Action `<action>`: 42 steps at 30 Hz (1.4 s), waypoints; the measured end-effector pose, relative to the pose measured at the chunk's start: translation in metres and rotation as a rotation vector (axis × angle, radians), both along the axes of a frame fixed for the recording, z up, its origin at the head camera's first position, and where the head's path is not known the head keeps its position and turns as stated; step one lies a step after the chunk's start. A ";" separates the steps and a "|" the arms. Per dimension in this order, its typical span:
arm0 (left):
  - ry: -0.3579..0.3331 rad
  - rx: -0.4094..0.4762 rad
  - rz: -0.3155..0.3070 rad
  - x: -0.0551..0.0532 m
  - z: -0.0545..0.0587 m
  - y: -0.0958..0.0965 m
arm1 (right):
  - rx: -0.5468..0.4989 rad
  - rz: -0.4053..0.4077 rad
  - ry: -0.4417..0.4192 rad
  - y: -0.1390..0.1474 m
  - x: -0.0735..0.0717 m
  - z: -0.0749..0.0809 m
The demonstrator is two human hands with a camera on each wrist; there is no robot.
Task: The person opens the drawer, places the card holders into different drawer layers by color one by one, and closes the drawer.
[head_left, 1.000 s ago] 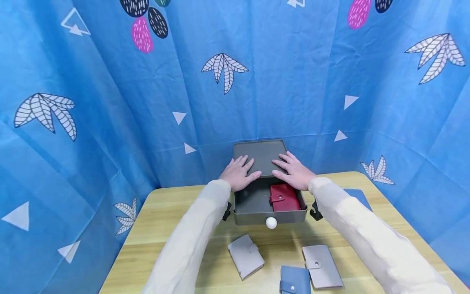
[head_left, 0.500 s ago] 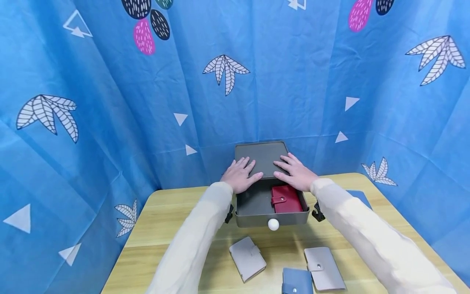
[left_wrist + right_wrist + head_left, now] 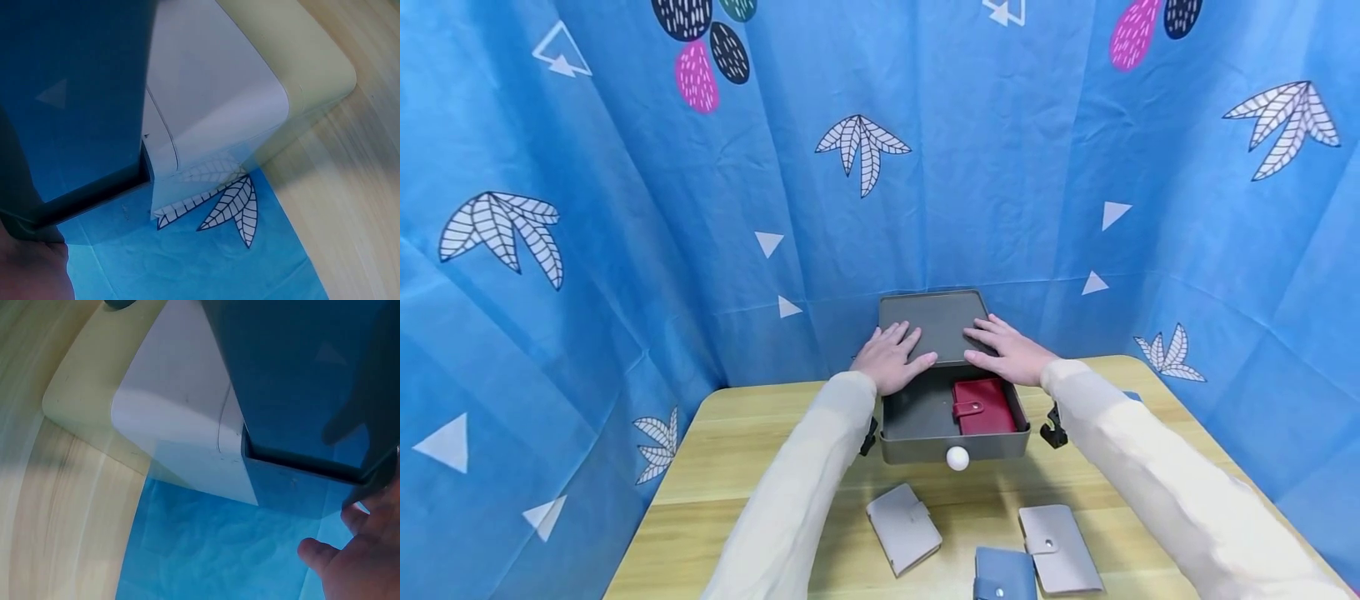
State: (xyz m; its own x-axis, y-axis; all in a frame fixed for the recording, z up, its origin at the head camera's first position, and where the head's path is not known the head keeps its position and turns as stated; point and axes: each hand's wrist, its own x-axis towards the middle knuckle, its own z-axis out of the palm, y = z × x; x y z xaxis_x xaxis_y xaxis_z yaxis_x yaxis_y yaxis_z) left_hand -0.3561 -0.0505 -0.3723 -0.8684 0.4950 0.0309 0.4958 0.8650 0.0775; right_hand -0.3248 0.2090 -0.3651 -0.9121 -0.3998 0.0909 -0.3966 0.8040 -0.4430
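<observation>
A grey drawer (image 3: 917, 454) with a white round knob (image 3: 957, 458) stands pulled out from under a dark grey rimmed top panel (image 3: 936, 321). Inside the drawer, on its right side, lies a red snap-strap wallet (image 3: 988, 408). My left hand (image 3: 886, 360) rests with straight, spread fingers on the panel's left edge. At the right edge, my right hand (image 3: 1011, 354) lies with fingers extended, their tips over the panel. In the right wrist view, my right hand (image 3: 359, 562) is by the corner of the dark top; white and cream sections (image 3: 175, 406) stack beyond it.
On the wooden table (image 3: 737, 467), in front of the drawer, lie a small grey wallet (image 3: 904, 529), a blue one (image 3: 1004, 575) and a larger grey one (image 3: 1060, 548). A blue flat item (image 3: 1132, 396) peeks out behind my right sleeve. The blue curtain (image 3: 925, 208) hangs close behind.
My right hand has shifted slightly to the right, and its sleeve covers more of the blue item. My left hand stays at the panel's edge. The drawer and wallets keep their places.
</observation>
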 end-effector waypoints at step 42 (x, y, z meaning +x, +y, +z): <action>0.013 0.012 -0.021 0.001 0.001 -0.002 | -0.083 -0.129 -0.080 0.143 0.060 0.005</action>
